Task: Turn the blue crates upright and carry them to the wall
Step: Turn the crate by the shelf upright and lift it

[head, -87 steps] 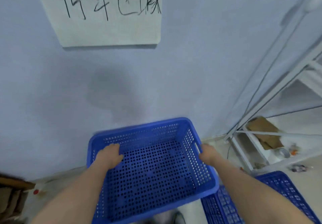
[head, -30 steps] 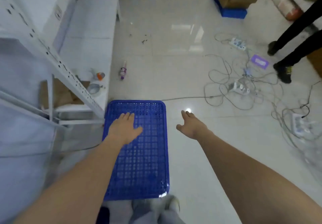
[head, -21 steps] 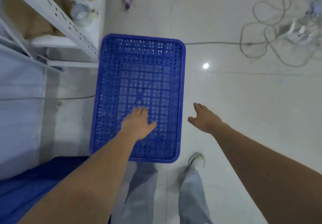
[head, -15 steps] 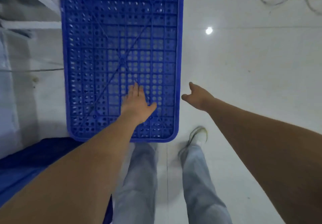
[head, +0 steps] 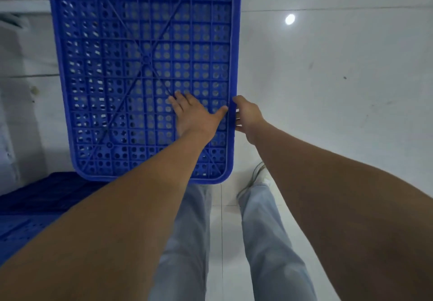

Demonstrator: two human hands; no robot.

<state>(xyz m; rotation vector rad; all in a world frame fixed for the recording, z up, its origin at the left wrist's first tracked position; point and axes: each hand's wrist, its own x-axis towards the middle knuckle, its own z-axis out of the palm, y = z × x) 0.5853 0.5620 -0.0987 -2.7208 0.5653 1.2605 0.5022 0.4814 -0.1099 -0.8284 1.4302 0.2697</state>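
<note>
the person's pale trouser legs and a shoe stand just short of the overturned blue crate, whose ribbed base faces up on the white floor. left hand lies flat on the base, fingers straight. right hand curls round the crate's right edge. a second blue crate sits left of its near corner.

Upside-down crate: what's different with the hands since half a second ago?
The right hand has moved left from the open floor to the upside-down crate's right rim, with its fingers at the edge. The left hand has slid right across the ribbed bottom toward that same edge and still lies flat. The crate is still bottom-up on the floor, not lifted.
</note>
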